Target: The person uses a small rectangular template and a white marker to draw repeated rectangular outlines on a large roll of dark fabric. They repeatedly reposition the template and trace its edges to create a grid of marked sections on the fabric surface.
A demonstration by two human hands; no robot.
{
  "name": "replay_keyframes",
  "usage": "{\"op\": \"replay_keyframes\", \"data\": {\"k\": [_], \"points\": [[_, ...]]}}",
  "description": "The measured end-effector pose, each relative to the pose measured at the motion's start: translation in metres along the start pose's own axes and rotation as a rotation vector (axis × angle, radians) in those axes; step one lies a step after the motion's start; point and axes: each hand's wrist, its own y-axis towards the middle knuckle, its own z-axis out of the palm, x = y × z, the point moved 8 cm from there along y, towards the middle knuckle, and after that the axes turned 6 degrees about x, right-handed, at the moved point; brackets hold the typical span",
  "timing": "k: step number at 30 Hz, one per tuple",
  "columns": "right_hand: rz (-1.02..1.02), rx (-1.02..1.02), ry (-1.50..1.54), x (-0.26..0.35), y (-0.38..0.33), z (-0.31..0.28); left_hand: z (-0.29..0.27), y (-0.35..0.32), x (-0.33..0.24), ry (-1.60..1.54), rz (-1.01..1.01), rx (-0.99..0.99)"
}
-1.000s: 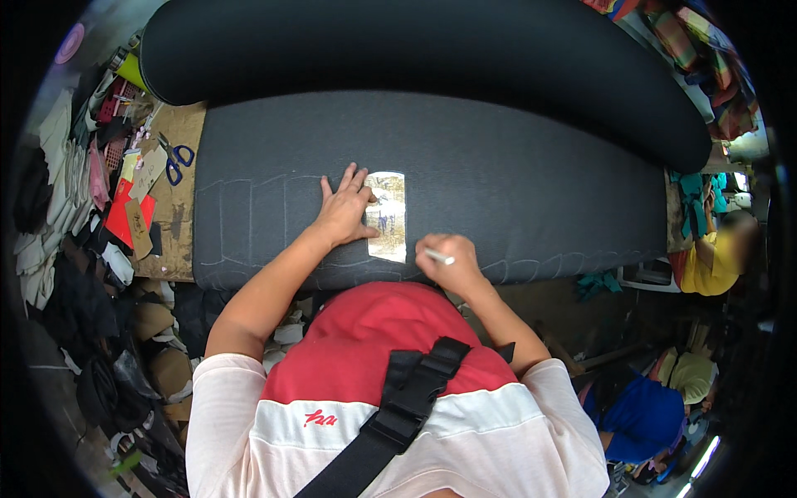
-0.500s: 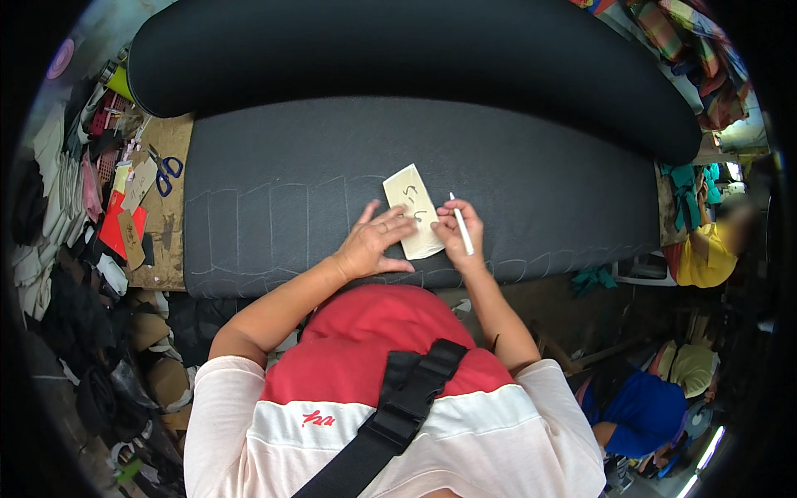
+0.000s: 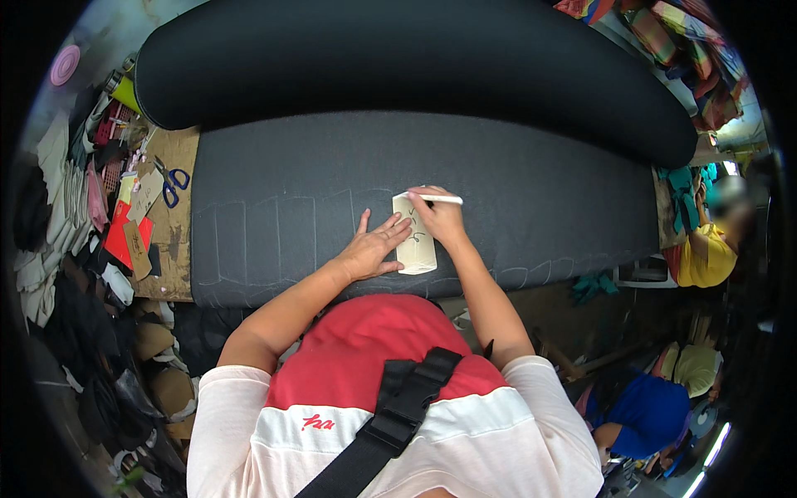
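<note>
A cream card pattern piece with dark handwriting lies upright on the dark grey cloth. My left hand is open, its fingers spread flat over the card's left side. In my right hand a white pen is gripped at the card's top end, lying nearly level with its blunt end to the right. Its tip is hidden by my fingers. Pale drawn outlines run in a row to the left of the card, and more line the cloth's near edge.
A thick black cloth roll spans the far side. Blue-handled scissors, brown tags and a red card lie on the wooden tabletop at left. Fabric scraps heap beyond it. Two people are at the right.
The card has turned from tilted to nearly upright and shifted slightly nearer. My right hand has moved up from its right side to its top, and the pen has swung from steep to level.
</note>
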Motion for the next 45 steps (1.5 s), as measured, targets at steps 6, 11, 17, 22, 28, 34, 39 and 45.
{"op": "replay_keyframes", "data": {"k": [6, 11, 17, 22, 28, 34, 39, 45], "points": [[0.36, -0.021, -0.026, -0.049, 0.008, -0.004, 0.002, 0.002, 0.003, -0.043, 0.01, 0.037], [0.334, -0.224, 0.282, -0.069, 0.0, -0.025, 0.001, 0.004, 0.002, -0.041, 0.016, 0.075], [0.193, 0.026, -0.106, -0.027, 0.005, 0.018, 0.001, 0.006, 0.0, -0.035, 0.016, 0.097], [0.291, -0.107, -0.014, -0.041, 0.009, -0.009, -0.002, 0.002, -0.001, -0.067, 0.02, 0.032], [0.01, 0.02, -0.199, -0.03, -0.001, -0.02, -0.004, 0.004, -0.003, -0.077, -0.026, 0.035], [-0.046, 0.539, -0.279, 0.001, -0.092, -0.019, -0.01, 0.005, -0.008, -0.08, -0.096, 0.006], [-0.063, 0.693, 0.199, 0.013, -0.092, 0.009, -0.02, 0.012, -0.01, -0.122, -0.192, -0.074], [-0.131, 0.803, -0.1, 0.006, -0.09, 0.007, -0.025, 0.019, -0.012, -0.112, -0.264, -0.047]]}}
